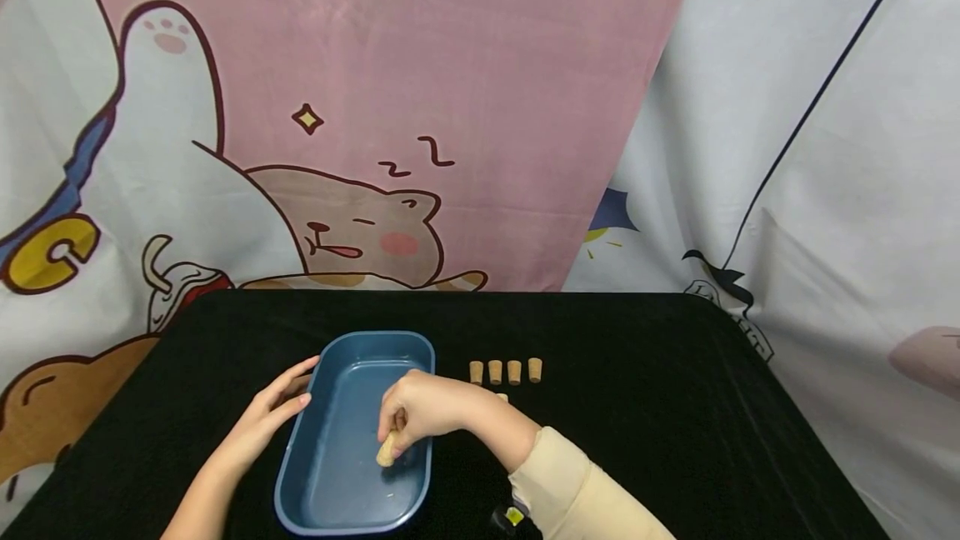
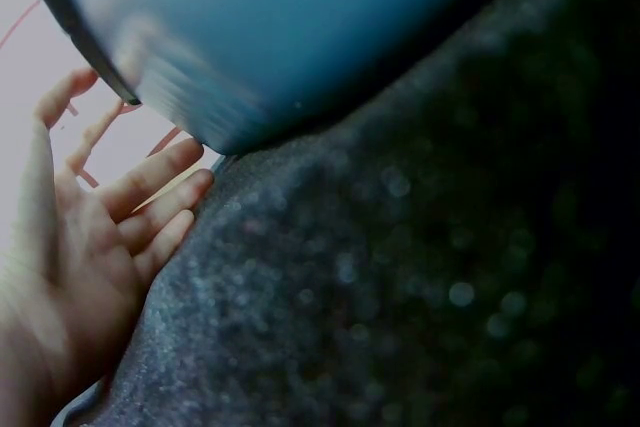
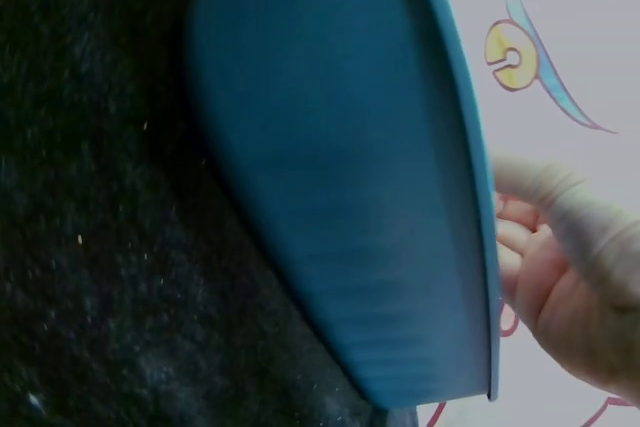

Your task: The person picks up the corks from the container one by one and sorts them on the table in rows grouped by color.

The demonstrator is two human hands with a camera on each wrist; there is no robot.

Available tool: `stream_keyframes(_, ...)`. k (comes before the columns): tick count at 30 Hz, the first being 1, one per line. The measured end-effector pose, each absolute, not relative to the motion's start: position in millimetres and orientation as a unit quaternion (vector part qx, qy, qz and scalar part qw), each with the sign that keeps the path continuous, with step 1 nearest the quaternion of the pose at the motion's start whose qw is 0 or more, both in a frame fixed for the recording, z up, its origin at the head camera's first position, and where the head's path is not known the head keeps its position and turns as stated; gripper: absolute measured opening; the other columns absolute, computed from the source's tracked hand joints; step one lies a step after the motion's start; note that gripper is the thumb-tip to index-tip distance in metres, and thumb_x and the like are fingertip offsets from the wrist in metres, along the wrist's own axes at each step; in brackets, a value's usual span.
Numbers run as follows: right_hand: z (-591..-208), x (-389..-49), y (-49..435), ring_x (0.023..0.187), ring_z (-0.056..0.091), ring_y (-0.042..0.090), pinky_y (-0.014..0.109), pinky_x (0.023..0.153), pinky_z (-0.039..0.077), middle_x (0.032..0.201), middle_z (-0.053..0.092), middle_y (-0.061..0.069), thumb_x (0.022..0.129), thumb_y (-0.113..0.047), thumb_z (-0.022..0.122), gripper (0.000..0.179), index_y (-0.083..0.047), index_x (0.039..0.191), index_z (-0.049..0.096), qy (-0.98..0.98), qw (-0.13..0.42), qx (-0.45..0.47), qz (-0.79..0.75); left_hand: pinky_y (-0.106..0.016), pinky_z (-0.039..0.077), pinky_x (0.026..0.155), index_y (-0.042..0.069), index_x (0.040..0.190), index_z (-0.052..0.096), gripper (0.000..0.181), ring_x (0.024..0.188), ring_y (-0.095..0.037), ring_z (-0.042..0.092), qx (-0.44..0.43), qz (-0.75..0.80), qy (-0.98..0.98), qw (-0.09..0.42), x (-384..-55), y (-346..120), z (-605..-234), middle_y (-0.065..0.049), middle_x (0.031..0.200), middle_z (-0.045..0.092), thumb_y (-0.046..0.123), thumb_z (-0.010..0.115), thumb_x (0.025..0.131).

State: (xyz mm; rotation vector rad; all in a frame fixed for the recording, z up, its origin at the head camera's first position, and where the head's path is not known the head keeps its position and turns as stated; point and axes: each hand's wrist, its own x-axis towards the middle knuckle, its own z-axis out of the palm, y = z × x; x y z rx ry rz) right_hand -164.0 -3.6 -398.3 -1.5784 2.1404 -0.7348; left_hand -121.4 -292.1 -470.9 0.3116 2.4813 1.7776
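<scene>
A blue rectangular tray [image 1: 300,473] with raised walls lies on the black cloth. My left hand [image 1: 264,417] touches its left rim with fingers extended; the left wrist view shows that hand [image 2: 110,217] beside the tray wall [image 2: 280,37]. Over the inside of the tray, my right hand [image 1: 420,407] pinches a cork stopper [image 1: 387,450] between thumb and fingers. From the right wrist, the tray's outer side [image 3: 340,167] hides the fingertips of the right hand [image 3: 570,267] and the cork.
Several cork stoppers [image 1: 495,372] stand in a row to the right of the tray, and another [image 1: 502,397] is partly hidden behind the right forearm. A black object with a yellow patch [image 1: 514,515] sits by the right sleeve. Behind the black-covered table [image 1: 675,407] hangs a printed curtain [image 1: 525,90].
</scene>
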Motion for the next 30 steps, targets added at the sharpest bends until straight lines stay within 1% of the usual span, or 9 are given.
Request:
stream_keyframes(2,-397,-162,0,0.068,0.054,-0.008,0.012,0.063,0.048,0.081,0.062,-0.014,0.077,-0.01,0.08,0.011,-0.01,0.087,0.075,0.758,0.178,-0.558,-0.287,-0.042,0.044,0.086,0.011,0.149,0.032,0.051,0.108,-0.005,0.054,0.101,0.579,0.808,0.036,-121,-292,-471,-0.028,0.138,0.044,0.021,0.047,0.101)
stream_keyframes(9,-387,-155,14,0.069,0.056,-0.005,0.016,0.064,0.05,0.082,0.062,-0.01,0.078,-0.004,0.078,0.011,-0.007,0.087,0.073,0.752,0.143,-0.525,-0.373,-0.042,0.045,0.085,0.012,0.149,0.032,0.051,0.116,-0.033,0.052,0.102,0.576,0.81,0.035,-121,-293,-472,-0.027,0.138,0.044,0.021,0.047,0.101)
stream_keyframes(14,-383,-151,25,0.07,0.058,-0.002,0.02,0.064,0.052,0.085,0.063,-0.006,0.077,0.004,0.074,0.016,-0.006,0.089,0.073,0.743,0.109,-0.499,-0.433,-0.043,0.045,0.085,0.012,0.149,0.031,0.051,0.116,-0.037,0.05,0.106,0.58,0.807,0.038,-121,-293,-472,-0.028,0.138,0.043,0.02,0.047,0.101)
stream_keyframes(19,-379,-144,36,0.073,0.06,0.001,0.023,0.065,0.054,0.09,0.065,-0.001,0.077,0.005,0.074,0.018,-0.005,0.092,0.073,0.738,0.078,-0.463,-0.485,-0.043,0.045,0.085,0.012,0.15,0.031,0.052,0.118,-0.043,0.047,0.104,0.58,0.807,0.038,-121,-294,-472,-0.029,0.138,0.042,0.02,0.047,0.101)
stream_keyframes(22,-377,-139,42,0.072,0.061,0.003,0.025,0.064,0.055,0.09,0.066,0.004,0.077,0.007,0.074,0.018,-0.003,0.092,0.073,0.736,0.066,-0.437,-0.512,-0.043,0.045,0.085,0.012,0.149,0.031,0.052,0.118,-0.044,0.047,0.103,0.58,0.807,0.036,-121,-294,-472,-0.029,0.138,0.042,0.02,0.047,0.101)
stream_keyframes(26,-366,-127,49,0.071,0.063,0.007,0.028,0.064,0.055,0.09,0.066,0.012,0.076,0.01,0.073,0.016,0.003,0.091,0.071,0.73,0.041,-0.425,-0.533,-0.043,0.045,0.085,0.012,0.149,0.031,0.052,0.118,-0.044,0.047,0.097,0.581,0.807,0.037,-121,-293,-472,-0.029,0.139,0.042,0.021,0.047,0.101)
stream_keyframes(30,-354,-116,59,0.072,0.064,0.01,0.028,0.064,0.055,0.089,0.066,0.014,0.074,0.011,0.075,0.016,0.005,0.088,0.069,0.732,0.006,-0.42,-0.536,-0.045,0.046,0.086,0.013,0.149,0.031,0.053,0.119,-0.045,0.046,0.093,0.579,0.809,0.041,-120,-292,-471,-0.029,0.139,0.041,0.022,0.048,0.1)
